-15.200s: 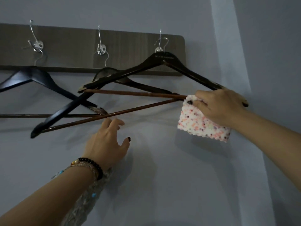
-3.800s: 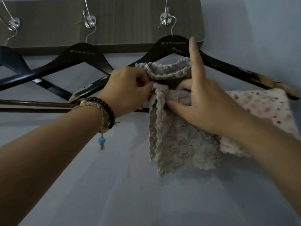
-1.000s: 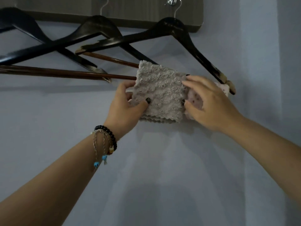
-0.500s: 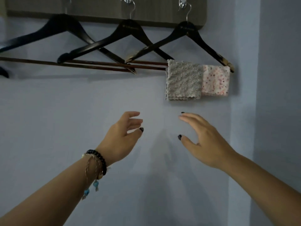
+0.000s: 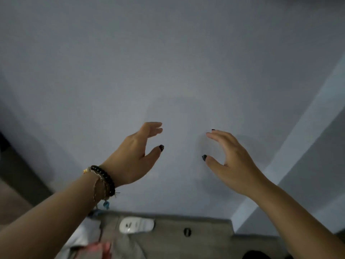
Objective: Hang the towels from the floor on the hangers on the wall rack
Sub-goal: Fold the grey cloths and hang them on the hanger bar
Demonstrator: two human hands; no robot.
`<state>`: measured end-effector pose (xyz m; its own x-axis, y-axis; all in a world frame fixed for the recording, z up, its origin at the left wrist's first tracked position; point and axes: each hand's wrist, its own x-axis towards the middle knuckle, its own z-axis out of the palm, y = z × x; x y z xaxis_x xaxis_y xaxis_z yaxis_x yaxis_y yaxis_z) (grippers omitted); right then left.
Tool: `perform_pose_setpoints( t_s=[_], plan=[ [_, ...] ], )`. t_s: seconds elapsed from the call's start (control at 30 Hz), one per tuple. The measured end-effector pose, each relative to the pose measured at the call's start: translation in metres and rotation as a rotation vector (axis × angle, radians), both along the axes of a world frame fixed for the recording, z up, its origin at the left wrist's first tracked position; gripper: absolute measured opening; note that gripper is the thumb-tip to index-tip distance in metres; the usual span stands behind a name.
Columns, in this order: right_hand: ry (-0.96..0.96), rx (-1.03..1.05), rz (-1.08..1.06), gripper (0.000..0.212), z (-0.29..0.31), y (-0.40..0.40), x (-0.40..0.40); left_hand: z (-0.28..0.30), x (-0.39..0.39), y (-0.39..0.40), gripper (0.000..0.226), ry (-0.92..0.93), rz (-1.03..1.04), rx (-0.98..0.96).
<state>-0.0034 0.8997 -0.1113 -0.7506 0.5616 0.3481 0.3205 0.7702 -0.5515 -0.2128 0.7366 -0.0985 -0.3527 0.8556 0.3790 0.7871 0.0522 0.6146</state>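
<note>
At the bottom edge of the view, nearest the camera, the floor (image 5: 205,238) ran along the foot of the wall (image 5: 168,62), which serves here as the landmark. On the floor just before the wall lay a white oblong object (image 5: 137,225), and to its right a small dark ring-shaped thing (image 5: 187,232). Left of the white object, partly behind the left forearm, lay pale cloth (image 5: 84,236) with a pinkish blurred piece (image 5: 97,249) below it; these looked like the towels, though the blur left that unsure.

Higher up, in front of the wall, both hands hung in the air. The left hand (image 5: 134,156) was released, fingers loosely curved, thumb apart, holding nothing; bracelets (image 5: 102,182) with dark beads and a blue charm circled its wrist. The right hand (image 5: 229,161) was likewise released and empty, fingers gently bent toward the left hand, the two well apart.

Behind them the wall was plain grey-blue, with a paler band (image 5: 298,128) slanting up its right side.
</note>
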Motion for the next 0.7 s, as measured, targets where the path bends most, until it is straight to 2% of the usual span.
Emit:
perform_pose_setpoints(
  t_s=[0.3,0.47,0.7],
  plan=[
    [-0.221,-0.246,0.08,0.056,-0.132,-0.063,-0.004,-0.134,0.022,-0.072,0.047,-0.157,0.116,-0.209],
    [-0.362,-0.335,0.095,0.037,-0.209,-0.1,-0.006,-0.196,0.011,-0.106,0.038,-0.199,0.206,-0.315],
    [-0.532,-0.579,-0.059,0.041,-0.33,-0.152,-0.031,-0.319,-0.028,-0.137,0.037,-0.445,0.296,-0.511]
  ],
)
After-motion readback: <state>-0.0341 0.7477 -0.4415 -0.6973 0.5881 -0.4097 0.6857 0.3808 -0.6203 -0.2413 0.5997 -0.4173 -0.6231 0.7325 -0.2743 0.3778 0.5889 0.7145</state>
